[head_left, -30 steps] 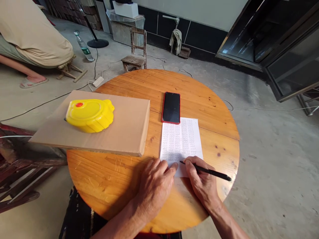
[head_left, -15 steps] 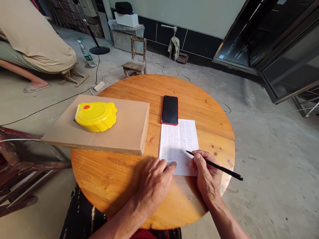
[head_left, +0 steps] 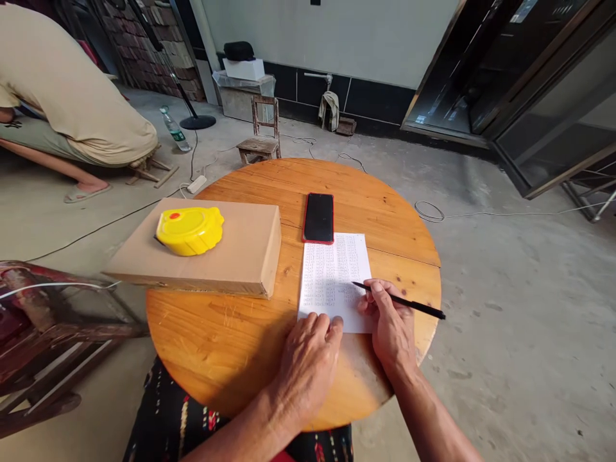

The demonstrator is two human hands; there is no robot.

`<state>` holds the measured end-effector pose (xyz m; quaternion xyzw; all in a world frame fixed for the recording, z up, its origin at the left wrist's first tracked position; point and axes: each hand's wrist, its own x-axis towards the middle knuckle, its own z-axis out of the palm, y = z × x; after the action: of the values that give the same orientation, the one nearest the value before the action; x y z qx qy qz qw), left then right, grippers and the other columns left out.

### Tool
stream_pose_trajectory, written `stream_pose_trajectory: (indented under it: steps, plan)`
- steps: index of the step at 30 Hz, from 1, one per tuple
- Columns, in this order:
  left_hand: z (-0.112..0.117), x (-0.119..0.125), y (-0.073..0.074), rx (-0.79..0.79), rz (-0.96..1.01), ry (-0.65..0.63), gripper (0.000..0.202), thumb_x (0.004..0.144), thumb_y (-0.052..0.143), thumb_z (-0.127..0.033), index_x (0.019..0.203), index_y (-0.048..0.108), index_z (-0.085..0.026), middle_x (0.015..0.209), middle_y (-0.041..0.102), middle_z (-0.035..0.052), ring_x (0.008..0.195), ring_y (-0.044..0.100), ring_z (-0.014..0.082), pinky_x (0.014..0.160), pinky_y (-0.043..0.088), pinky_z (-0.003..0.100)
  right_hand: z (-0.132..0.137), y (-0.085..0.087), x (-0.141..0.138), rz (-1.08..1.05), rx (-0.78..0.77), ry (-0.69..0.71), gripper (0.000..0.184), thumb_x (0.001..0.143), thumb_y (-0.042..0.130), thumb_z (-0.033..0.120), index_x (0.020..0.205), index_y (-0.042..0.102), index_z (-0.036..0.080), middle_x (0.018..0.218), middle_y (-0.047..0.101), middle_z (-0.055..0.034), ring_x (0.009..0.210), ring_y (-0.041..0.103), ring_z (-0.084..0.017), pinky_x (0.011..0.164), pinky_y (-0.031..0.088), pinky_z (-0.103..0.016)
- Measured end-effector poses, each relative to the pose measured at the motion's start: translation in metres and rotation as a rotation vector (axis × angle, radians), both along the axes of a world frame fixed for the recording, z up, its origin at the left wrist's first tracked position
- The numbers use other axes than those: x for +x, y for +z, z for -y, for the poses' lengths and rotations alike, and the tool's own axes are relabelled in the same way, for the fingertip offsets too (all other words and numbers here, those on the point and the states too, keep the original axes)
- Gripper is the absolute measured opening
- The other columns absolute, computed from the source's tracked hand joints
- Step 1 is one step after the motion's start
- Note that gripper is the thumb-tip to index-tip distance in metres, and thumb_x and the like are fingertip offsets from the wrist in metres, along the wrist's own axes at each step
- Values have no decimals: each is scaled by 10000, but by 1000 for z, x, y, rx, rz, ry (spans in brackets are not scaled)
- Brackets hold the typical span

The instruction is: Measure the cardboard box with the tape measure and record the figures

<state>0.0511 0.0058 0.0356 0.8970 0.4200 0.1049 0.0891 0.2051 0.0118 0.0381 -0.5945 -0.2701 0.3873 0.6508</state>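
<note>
A white sheet of paper (head_left: 359, 317) covered in rows of small handwritten characters lies on the round wooden table (head_left: 231, 346). My right hand (head_left: 391, 321) grips a black pen (head_left: 416, 305) between thumb and fingers, its tip at the sheet's right-hand columns. The writing there is too small to read. At the lower left edge of the paper rests my left hand (head_left: 310, 356), palm down, thumb apart and fingers bent, holding nothing. A black phone with a red case (head_left: 318, 218) lies at the top edge of the sheet.
On the table's left, a cardboard box (head_left: 240, 250) carries a yellow plastic case (head_left: 190, 231) with a red button. A small wooden chair (head_left: 260, 144) stands beyond. Another person (head_left: 81, 96) sits low at left, near a water bottle (head_left: 176, 130). Cables cross the floor.
The view has tilted up and shifted a little. The pen tip has moved slightly up the sheet. My left hand has slid slightly right along the paper's lower edge.
</note>
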Motion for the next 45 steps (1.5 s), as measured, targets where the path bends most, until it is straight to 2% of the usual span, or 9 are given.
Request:
stream_pose_trajectory:
  steps: [8,16,23,31,34,37,40,42,45]
  plan:
    - [-2,6,-2,-22,-13,-12,360,939,506,-149,1284,573,-227,908,629,38,856,604,240,769,502,411,1,-3,3,-89,38,18,252,868,683,451,876,681,199,611,566,39,603,457,-127,610,361,-249]
    - [-3,12,-1,-8,-44,35,343,939,523,-167,1262,603,-251,889,649,27,842,623,237,747,495,398,0,-3,3,-100,28,16,262,862,689,448,898,687,188,621,574,36,608,467,-123,614,365,-246]
    - [-1,10,-5,66,48,59,330,904,572,-147,1224,619,-212,872,646,31,830,619,236,739,492,394,0,-4,4,-81,46,16,240,853,695,426,893,688,190,627,575,36,601,467,-121,590,361,-242]
    - [2,8,-8,126,152,77,280,902,576,-154,1171,632,-204,831,626,27,788,598,224,723,480,388,2,1,0,167,38,-19,215,889,648,426,917,642,212,639,614,22,612,520,-146,586,411,-256]
    - [2,8,-10,120,178,79,278,895,582,-149,1164,632,-195,833,626,29,788,594,228,718,481,392,6,5,4,355,50,59,149,918,621,380,912,633,231,736,642,9,681,589,-163,633,457,-269]
    - [1,8,-11,112,189,76,282,884,597,-152,1162,630,-190,832,623,29,785,587,234,715,485,400,7,9,15,767,69,171,124,949,570,285,1032,650,239,939,680,-39,848,640,-203,752,489,-312]
    - [0,8,-12,105,192,74,284,875,599,-144,1153,629,-193,829,620,26,782,584,236,716,489,404,-3,13,26,1298,106,280,308,957,467,149,1226,605,208,1167,652,-117,1004,627,-256,834,473,-379]
    - [0,8,-11,97,182,80,269,879,593,-150,1141,630,-196,838,624,29,786,588,236,724,491,406,-14,14,31,1577,71,412,399,930,421,73,1271,598,183,1272,613,-164,1095,599,-302,848,461,-421]
    - [0,7,-9,76,163,90,243,894,576,-156,1124,635,-206,854,633,31,804,594,235,749,489,407,-22,11,36,1742,1,561,485,879,398,13,1276,620,183,1363,565,-184,1186,556,-332,876,450,-459]
